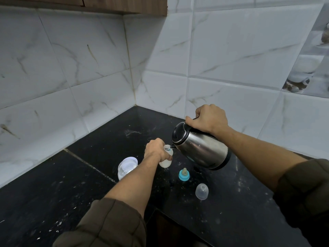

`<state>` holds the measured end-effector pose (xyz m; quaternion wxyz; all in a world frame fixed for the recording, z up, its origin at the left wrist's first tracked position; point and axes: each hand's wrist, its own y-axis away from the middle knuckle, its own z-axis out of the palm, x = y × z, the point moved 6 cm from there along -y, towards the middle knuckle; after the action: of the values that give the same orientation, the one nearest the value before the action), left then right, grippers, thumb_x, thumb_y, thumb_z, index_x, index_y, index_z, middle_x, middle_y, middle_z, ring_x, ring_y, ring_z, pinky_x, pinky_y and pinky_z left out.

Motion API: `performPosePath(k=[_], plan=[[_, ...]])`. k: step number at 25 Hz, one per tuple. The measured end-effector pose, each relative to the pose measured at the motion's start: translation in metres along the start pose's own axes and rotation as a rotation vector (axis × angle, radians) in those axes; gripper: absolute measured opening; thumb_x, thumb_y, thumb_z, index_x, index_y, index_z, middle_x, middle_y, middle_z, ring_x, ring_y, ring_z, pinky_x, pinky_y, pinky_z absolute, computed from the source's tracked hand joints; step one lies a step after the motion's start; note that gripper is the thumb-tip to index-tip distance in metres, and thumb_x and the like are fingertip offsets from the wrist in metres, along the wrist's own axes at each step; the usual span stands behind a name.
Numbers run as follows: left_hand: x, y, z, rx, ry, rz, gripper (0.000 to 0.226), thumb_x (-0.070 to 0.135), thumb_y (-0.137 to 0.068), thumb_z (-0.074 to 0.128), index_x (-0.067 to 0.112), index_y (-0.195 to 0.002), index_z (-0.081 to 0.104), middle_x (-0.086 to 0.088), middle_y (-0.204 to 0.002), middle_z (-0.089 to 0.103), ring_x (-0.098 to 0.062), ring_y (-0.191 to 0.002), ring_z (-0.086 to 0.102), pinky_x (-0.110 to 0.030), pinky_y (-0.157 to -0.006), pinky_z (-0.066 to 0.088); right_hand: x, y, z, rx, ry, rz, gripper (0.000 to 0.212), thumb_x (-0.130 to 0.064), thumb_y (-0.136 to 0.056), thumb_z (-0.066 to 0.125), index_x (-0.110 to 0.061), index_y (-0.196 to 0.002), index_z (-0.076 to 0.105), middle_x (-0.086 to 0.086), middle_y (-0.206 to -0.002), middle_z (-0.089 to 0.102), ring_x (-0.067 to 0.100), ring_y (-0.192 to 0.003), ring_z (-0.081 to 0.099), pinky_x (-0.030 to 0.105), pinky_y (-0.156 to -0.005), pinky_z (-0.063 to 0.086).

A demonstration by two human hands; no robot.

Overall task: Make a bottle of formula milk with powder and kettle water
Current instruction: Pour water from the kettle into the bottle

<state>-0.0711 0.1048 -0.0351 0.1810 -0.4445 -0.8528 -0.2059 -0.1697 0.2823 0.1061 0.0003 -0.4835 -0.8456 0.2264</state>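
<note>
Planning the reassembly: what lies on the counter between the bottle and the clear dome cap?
The teat in its blue ring, upright on the black counter, touching neither; head view.

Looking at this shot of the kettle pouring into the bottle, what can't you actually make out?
Head view:
- Water level in the bottle: the left hand wraps its middle.
- Handle of the kettle: under the right hand; its steel wall hides how full it is.
- Contents of the jar: forearm covers one side, too hazy.
</note>
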Motion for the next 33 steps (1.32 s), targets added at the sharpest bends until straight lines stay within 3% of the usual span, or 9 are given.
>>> performPosePath(k=[23,33], plan=[[0.003,0.001,0.004,-0.012,0.012,0.005,0.054,0.034,-0.071,0.092,0.017,-0.118,0.071,-0.007,-0.112,0.074,-0.023,-0.103,0.069,-0.043,-0.094,0.058,0.002,0.001,-0.003,0.007,0.002,-0.005,0.049,-0.061,-0.080,0.062,-0.014,-0.067,0.068,0.000,-0.067,0.068,0.025,-0.071,0.063,0.030,-0.063,0.042],[0.006,0.000,0.000,0.030,0.041,0.018,0.049,0.036,-0.069,0.093,0.017,-0.110,0.073,-0.004,-0.104,0.075,-0.021,-0.096,0.068,-0.036,-0.085,0.058,0.024,0.001,-0.001,0.033,-0.120,0.088,0.050,-0.058,-0.076,0.062,-0.011,-0.059,0.060,-0.002,-0.059,0.065,0.023,-0.064,0.063,0.029,-0.059,0.047]])
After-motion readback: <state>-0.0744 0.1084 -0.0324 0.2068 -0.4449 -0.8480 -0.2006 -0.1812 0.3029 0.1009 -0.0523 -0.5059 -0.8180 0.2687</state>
